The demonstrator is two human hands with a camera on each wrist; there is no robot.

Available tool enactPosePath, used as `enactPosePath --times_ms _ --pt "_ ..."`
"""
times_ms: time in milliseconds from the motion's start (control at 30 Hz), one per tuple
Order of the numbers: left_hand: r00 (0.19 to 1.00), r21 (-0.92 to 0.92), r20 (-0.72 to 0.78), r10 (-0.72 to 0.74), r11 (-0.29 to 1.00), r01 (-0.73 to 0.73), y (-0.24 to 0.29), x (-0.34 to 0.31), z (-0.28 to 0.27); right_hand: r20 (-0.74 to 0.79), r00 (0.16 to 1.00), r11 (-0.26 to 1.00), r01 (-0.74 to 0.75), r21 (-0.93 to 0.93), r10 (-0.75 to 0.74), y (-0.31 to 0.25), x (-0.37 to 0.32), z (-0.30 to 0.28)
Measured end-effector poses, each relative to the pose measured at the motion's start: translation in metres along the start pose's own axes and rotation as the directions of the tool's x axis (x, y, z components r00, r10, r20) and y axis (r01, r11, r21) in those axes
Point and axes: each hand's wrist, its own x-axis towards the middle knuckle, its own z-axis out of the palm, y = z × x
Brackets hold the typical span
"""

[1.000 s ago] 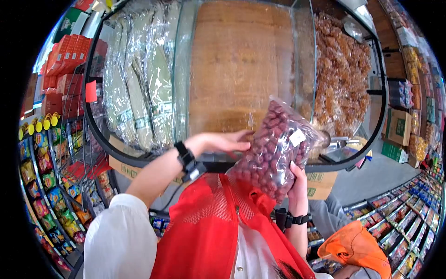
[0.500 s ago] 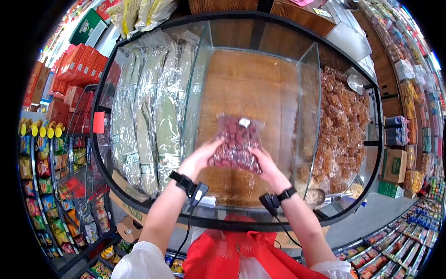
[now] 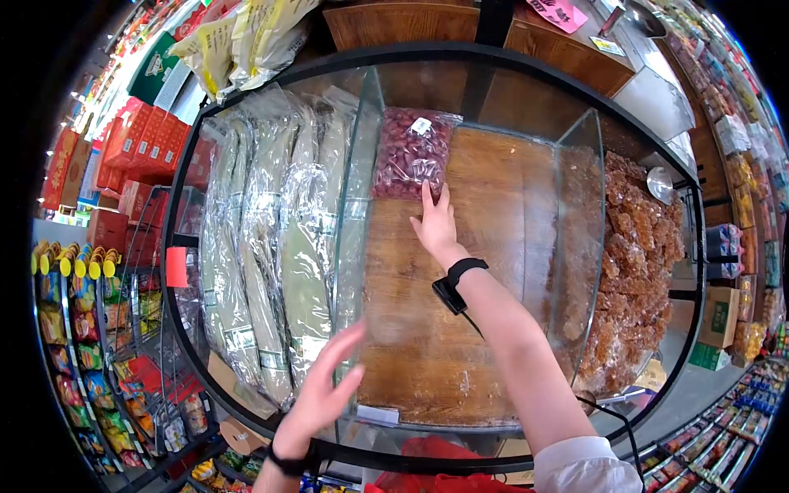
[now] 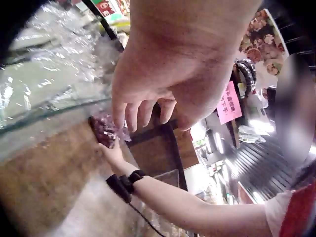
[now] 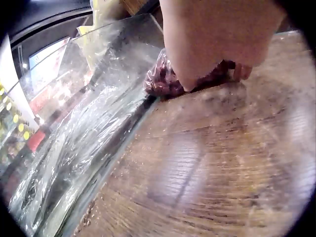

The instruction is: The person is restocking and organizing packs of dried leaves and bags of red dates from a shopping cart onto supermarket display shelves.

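A clear plastic bag of dark red dates [image 3: 413, 152], with a white label near its top, lies flat on the wooden board [image 3: 460, 320] in the far left corner of the middle compartment. My right hand [image 3: 436, 226] reaches over the board, fingertips at the bag's near edge and thumb spread to the side. In the right wrist view the hand covers part of the bag [image 5: 165, 79]. My left hand [image 3: 320, 398] is over the front left of the case with nothing in it, its fingers [image 4: 145, 111] spread apart from the thumb.
Glass dividers [image 3: 352, 214] stand on both sides of the board. Long plastic-wrapped packs [image 3: 308, 246] fill the left compartment; brown crystal lumps [image 3: 637, 279] and a metal scoop [image 3: 660, 185] are in the right one. A black rim [image 3: 411, 55] runs round the case.
The date bag went from in front of my body, through both hands over the board, to the far left corner. My left hand has let go and drawn back; the right stays at the bag.
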Motion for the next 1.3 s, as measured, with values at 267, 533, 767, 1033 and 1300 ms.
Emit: enactPosePath --times_ms 267,533,767,1033,1300 --pt "0.896 -0.183 -0.306 -0.321 0.944 0.276 -0.027 -0.122 -0.023 0.065 0.998 0.962 0.025 -0.273 -0.008 -0.012 0.038 -0.017" --pt "0.927 0.27 -0.367 -0.08 0.944 0.188 -0.01 -0.107 -0.008 0.487 0.869 0.944 0.229 -0.238 -0.089 -0.015 0.03 -0.037" --pt "0.8 0.291 -0.598 0.034 0.94 0.177 -0.034 -0.186 -0.066 0.216 0.93 0.944 0.319 -0.079 -0.296 -0.048 -0.025 -0.068" --pt "0.616 0.168 -0.782 0.093 0.984 0.065 -0.049 -0.321 -0.147 0.194 0.861 0.881 0.448 0.15 -0.471 -0.213 -0.191 -0.115" --pt "0.352 0.386 -0.887 0.298 0.898 0.213 -0.1 -0.558 -0.254 0.371 0.678 0.773 0.543 0.329 -0.634 -0.375 -0.433 -0.048"
